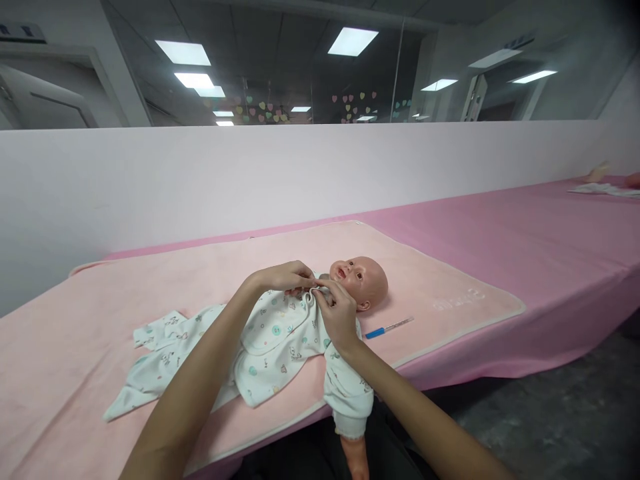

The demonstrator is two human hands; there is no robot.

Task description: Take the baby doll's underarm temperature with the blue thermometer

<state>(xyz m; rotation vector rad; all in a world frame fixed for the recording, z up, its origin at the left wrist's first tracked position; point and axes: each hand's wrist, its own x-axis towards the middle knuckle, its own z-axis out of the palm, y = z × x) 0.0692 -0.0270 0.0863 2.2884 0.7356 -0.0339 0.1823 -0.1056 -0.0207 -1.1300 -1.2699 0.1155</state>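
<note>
A bald baby doll (369, 279) lies on its back with its head toward the right. It wears a white printed baby shirt (270, 327), and matching trousers (160, 363) stretch to the left. My left hand (290, 275) and my right hand (341, 315) meet at the shirt's neckline below the doll's chin. Both hands are closed, with fingertips pinching the cloth there; the exact fastening between them is hidden. One sleeved arm of the doll (350, 393) hangs over the table edge toward me. Beside the head rests a thermometer (390, 327) with a blue end.
A peach mat (440, 280) lies under the doll on a pink-covered table (550, 267). White cloth (603, 190) lies at the far right end. Behind the table stands a white wall (300, 173) with a glass window above.
</note>
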